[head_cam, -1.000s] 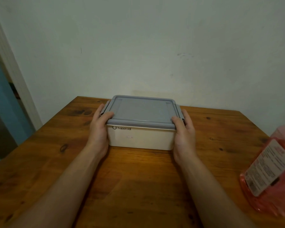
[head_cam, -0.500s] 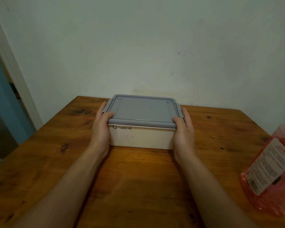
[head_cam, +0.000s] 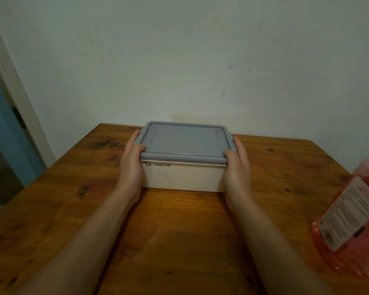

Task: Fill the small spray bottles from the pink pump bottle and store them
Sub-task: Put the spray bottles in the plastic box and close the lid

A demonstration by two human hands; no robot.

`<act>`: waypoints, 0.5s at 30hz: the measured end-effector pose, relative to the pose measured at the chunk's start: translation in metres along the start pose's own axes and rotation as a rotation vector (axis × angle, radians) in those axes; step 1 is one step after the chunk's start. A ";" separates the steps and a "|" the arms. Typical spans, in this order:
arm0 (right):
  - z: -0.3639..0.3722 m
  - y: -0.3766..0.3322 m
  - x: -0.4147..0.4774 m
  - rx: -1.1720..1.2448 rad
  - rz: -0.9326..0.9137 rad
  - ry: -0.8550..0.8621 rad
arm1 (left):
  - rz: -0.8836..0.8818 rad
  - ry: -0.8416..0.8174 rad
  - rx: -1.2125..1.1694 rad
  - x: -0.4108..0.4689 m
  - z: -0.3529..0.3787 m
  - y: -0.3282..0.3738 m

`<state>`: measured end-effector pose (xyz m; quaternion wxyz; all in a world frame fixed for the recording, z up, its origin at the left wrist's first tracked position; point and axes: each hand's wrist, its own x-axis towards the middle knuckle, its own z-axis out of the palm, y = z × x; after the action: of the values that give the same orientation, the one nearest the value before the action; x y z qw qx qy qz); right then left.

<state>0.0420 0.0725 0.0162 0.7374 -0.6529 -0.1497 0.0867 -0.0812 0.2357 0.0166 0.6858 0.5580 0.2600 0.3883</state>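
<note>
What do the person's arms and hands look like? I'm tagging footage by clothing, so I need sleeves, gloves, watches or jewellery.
Both forearms are bare up to the picture's lower edge: no sleeves show. The left hand and right hand wear no gloves. No watch, bracelet or ring shows on the wrists or the visible fingers, nor any marking or tattoo. The light is dim, so fine details may be missed.

Grey lid (head_cam: 183, 140) was on, so the white box (head_cam: 182, 177) contents were hidden. Pink pump bottle (head_cam: 349, 220) was cut off by the right edge, pump out of view, label text too blurry to read. Fingers of both hands went behind the box ends.
</note>
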 end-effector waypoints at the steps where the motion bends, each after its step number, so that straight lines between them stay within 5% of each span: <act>1: 0.000 0.000 0.000 0.003 0.000 0.002 | 0.002 0.001 -0.004 0.000 0.000 0.000; 15: 0.019 0.011 -0.024 0.113 0.078 0.151 | 0.014 0.317 -0.096 -0.024 0.029 -0.014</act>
<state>0.0136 0.0841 0.0044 0.7784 -0.6202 -0.0630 0.0744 -0.0682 0.1990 0.0079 0.6592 0.4581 0.3425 0.4881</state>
